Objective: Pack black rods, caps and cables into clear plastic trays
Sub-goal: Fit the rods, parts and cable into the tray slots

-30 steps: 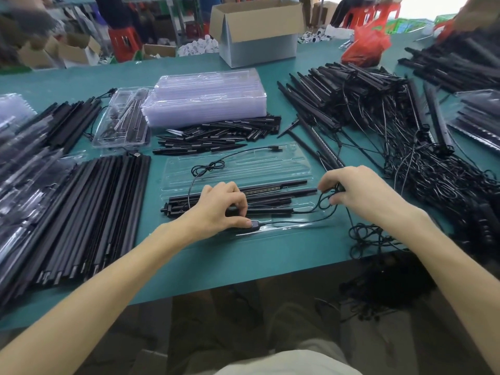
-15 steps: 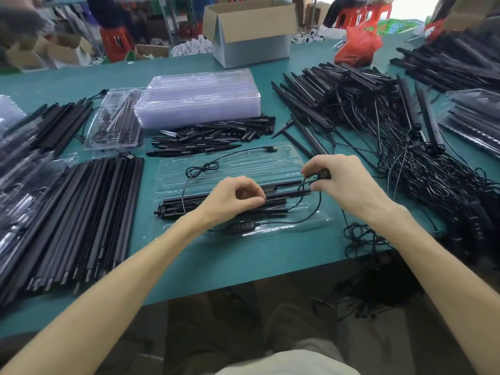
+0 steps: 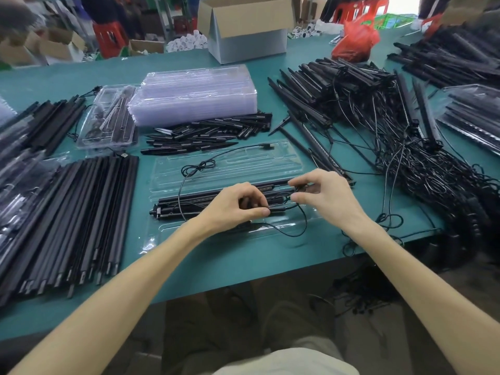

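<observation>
An open clear tray (image 3: 257,166) lies on the green worktop (image 3: 243,269) straight in front of the person, and the supplies are ranged about it so that each is a short reach away. Several black rods (image 3: 184,203) lie side by side along the tray's near half, seemingly seated in its moulded channels so they cannot roll. A thin cable (image 3: 198,167) crosses the rods toward the tray's left end, rises into a loose knotted loop over the tray's far half and ends in a plug (image 3: 266,145) at the tray's far edge. Another bight of it sags toward the tray's near edge. The left hand (image 3: 232,207) sits over the middle of the tray, its fingers (image 3: 250,193) curled and the thumb pinching a thicker black piece on the cable, probably to steady it against the rods. The right hand (image 3: 327,197), over the tray's right end, curls index finger and thumb round the cable by the rod ends, with the other fingers tucked under. I judge it is gathering slack so the cable fits inside. Just beyond the tray lies a heap of short black pieces, likely the caps (image 3: 211,131), and farther beyond it a stack of empty trays (image 3: 194,96). Bare rods (image 3: 75,217) lie left of the tray, and a tangle of rods with cables (image 3: 392,136) lies right of it.
</observation>
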The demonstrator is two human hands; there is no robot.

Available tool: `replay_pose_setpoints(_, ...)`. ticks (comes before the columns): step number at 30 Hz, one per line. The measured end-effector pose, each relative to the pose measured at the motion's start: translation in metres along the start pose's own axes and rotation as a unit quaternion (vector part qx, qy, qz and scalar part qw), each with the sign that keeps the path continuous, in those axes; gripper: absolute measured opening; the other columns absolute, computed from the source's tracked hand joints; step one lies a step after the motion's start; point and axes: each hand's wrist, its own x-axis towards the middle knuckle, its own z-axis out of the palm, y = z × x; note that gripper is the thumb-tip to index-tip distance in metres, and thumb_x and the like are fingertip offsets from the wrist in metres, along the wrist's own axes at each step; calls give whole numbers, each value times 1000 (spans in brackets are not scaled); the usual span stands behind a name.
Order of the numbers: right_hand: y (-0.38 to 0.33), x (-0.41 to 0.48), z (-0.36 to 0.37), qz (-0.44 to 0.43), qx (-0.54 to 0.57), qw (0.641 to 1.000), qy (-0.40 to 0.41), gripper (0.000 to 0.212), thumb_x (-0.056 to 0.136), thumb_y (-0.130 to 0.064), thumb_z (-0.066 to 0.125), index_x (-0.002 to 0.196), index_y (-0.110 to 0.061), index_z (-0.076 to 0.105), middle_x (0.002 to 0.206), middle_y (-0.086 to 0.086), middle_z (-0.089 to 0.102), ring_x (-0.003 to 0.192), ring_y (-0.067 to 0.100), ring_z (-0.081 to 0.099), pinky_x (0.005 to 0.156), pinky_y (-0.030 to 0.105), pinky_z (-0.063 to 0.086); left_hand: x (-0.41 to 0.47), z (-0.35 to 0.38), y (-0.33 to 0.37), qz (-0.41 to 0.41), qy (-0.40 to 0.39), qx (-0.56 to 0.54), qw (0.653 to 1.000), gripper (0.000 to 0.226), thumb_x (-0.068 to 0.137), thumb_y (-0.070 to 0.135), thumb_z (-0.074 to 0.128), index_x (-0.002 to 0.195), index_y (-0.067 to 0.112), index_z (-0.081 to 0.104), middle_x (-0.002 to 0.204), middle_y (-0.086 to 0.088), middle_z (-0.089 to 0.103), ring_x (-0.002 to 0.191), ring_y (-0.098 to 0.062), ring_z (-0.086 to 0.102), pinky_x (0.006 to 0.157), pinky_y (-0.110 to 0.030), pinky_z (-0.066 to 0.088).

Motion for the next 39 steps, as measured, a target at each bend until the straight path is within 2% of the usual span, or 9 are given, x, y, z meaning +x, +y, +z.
replay_pose_setpoints(5,-4,7,-5,16,69,995,75,21,78,-22,84,97,-26,78,90,-8,75,85,12,71,84,24,55,0,2,2,26,-29,58,998,48,62,64,83,95,34,67,90,9,58,79,-6,48,69,-16,40)
replay_pose_setpoints(12,1,2,-8,25,68,993,94,17,78,-22,83,92,-30,78,82,-12,75,79,7,69,82,23,53,-2,6,-4,28,3,77,997,34,73,56,83,94,35,66,88,13,58,82,-8,49,68,-15,38)
replay_pose_setpoints(18,-2,-4,-21,-7,-6,995,96,22,79,-11,82,94,-26,77,85,-14,72,80,0,66,79,11,51,-1,9,-2,13,13,101,995,31,74,56,81,90,37,62,86,14,57,84,-4,50,67,-18,37)
replay_pose_setpoints(24,-7,-14,-22,-28,-105,991,77,39,79,-1,79,111,-23,74,95,-10,70,90,8,65,96,29,52,-1,10,2,-3,19,101,995,30,73,50,83,86,36,60,84,14,57,82,-3,50,66,-20,36)
replay_pose_setpoints(29,-2,-9,-26,-10,-135,988,67,40,77,-4,82,109,-26,74,100,-8,73,101,15,65,106,42,45,0,11,1,-5,20,108,994,31,72,53,82,86,35,60,85,15,59,83,-4,51,67,-22,38)
replay_pose_setpoints(31,-1,-6,-26,-1,-168,985,49,39,80,-3,79,112,-25,72,104,-3,73,103,20,64,101,42,48,0,11,0,-3,23,115,993,32,72,54,81,87,35,59,85,15,59,84,-4,51,67,-23,39)
replay_pose_setpoints(34,-4,-4,-17,-41,-320,946,21,36,86,2,69,116,-18,66,105,1,71,92,22,66,76,35,51,-1,11,0,-2,26,123,992,32,73,56,79,87,37,58,85,17,58,85,-3,51,66,-21,37)
replay_pose_setpoints(36,-9,0,-15,-66,-408,911,14,33,83,7,66,106,-16,63,97,0,70,82,26,64,62,33,44,-1,11,1,-2,26,122,992,31,74,55,79,87,37,58,85,17,58,86,-2,50,66,-21,36)
replay_pose_setpoints(39,-17,12,-20,-36,-461,887,-20,26,81,11,65,91,-12,55,88,6,64,70,29,55,56,32,36,-1,11,3,-4,27,124,992,30,75,53,79,88,37,58,85,17,56,86,-2,50,67,-21,36)
